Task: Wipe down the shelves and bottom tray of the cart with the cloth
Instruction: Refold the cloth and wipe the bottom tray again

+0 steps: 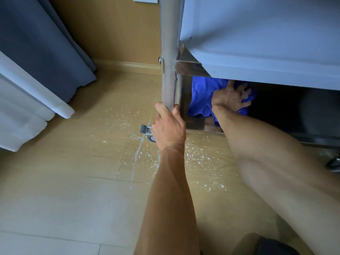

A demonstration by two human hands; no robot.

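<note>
The steel cart stands at the upper right, its round corner post (168, 52) running down the middle of the head view. My left hand (169, 128) grips the foot of that post, fingers curled round it. My right hand (230, 96) reaches under a shelf and presses a blue cloth (200, 97) flat onto the shiny bottom tray (196, 124), fingers spread. A pale grey bin (266, 37) on the shelf above hides the tray's far side and part of the cloth.
A caster wheel with a brake tab (147, 130) sits by my left hand. White specks and a streak (138, 151) dot the wooden floor. Blue and white curtains (42, 52) hang at the left. A second caster (334, 163) shows at the right edge.
</note>
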